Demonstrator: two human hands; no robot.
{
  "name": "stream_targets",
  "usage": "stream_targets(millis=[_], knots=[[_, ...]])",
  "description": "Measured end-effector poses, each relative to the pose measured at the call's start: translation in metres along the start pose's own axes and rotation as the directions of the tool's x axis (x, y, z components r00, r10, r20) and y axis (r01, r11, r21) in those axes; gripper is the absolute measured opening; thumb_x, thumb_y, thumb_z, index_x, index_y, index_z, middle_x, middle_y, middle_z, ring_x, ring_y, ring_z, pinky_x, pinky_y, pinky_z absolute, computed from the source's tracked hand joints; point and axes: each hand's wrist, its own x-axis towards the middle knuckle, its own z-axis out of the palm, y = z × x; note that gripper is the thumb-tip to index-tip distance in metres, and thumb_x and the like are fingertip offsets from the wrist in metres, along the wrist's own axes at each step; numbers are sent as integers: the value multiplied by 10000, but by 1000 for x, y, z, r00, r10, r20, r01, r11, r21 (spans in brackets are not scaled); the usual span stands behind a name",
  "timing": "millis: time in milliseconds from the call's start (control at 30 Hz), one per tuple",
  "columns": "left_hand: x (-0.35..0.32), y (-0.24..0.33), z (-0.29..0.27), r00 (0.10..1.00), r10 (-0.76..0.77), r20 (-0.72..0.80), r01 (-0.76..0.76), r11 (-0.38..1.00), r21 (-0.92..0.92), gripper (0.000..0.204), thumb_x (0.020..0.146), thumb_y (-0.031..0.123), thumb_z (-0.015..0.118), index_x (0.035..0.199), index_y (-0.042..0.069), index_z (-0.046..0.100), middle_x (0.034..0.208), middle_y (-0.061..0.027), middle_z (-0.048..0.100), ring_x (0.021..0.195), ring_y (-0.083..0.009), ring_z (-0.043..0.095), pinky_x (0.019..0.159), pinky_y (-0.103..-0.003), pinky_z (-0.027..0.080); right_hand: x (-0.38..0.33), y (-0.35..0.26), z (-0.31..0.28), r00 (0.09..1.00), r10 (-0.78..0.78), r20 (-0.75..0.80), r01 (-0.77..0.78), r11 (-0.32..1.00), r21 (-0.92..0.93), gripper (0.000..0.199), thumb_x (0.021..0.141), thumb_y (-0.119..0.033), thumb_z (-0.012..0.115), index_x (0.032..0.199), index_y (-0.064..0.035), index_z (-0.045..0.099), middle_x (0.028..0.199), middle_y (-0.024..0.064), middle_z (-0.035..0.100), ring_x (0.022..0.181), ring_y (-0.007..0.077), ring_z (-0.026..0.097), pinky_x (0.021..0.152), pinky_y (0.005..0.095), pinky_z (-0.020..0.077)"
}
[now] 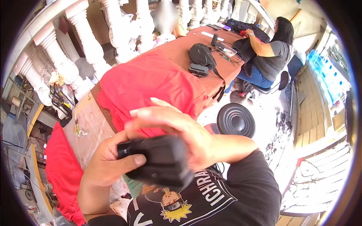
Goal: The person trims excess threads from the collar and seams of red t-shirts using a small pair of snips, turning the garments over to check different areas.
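A: What do the hands hold?

B: The left hand (113, 160) grips a black device (160, 160) close to the chest; the right hand (177, 130) lies over its top, fingers curled on it.

A: And the surroundings?

B: Red cloth (151, 84) covers the near end of a long brown counter (181, 51); a black pouch (201, 55) sits farther along. White balusters (86, 35) line the left, and a seated person (269, 52) works at the far end.

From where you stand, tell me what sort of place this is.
Probably a small sewing or garment workshop on an open balcony: red fabric piled on a long worktable, a white balustrade along its edge, and a seated person handling cloth at the far end.
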Motion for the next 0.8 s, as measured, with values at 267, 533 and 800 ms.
stream_targets(millis=[267, 533, 800], knots=[[-44, 20, -83, 820, 47, -570, 69, 981, 180, 383, 848, 84, 672, 1186, -14, 522, 1014, -83, 626, 837, -160, 642, 702, -301, 555, 8, -63, -43, 360, -575, 735, 100, 807, 582, 474, 896, -413, 561, 1145, -12, 519, 1273, 233, 505, 1134, 380, 522, 958, 461, 425], [-47, -3, -147, 837, -140, -529, 335, 896, 292, 404, 895, 37, 580, 1282, 28, 464, 1085, -117, 628, 860, -193, 680, 699, -278, 563, 8, -133, -76, 392, -344, 853, 110, 938, 328, 529, 887, -388, 581, 1243, -106, 310, 1328, 112, 343, 1131, 297, 493, 925, 377, 470], [-53, -16, -213, 705, 31, -708, 373, 833, 408, 379, 870, 23, 590, 1229, -14, 475, 1007, -117, 654, 746, -180, 700, 566, -250, 536, 47, -83, -103, 637, -180, 749, 393, 912, -115, 696, 881, -429, 587, 1363, -99, 209, 1381, 135, 282, 1205, 345, 456, 974, 404, 438]])
